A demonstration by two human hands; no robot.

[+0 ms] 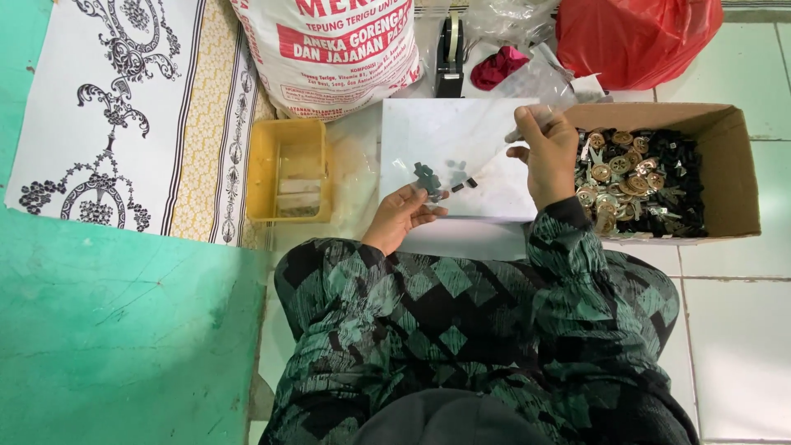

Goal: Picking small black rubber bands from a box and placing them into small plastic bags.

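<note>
While a yellow plastic tray (288, 169) sits far left on the floor, the left hand (401, 216) pinches a small dark cross-shaped part (427, 178) upright over the white board (445, 136). Rightward, the right hand (548, 156) pinches a clear plastic bag (527, 124), beside the cardboard box (733, 165) of metal fittings (626, 177).

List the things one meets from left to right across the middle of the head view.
Patterned cloth → yellow tray → left hand holding a small dark piece → right hand → cardboard box of small metal parts.
</note>
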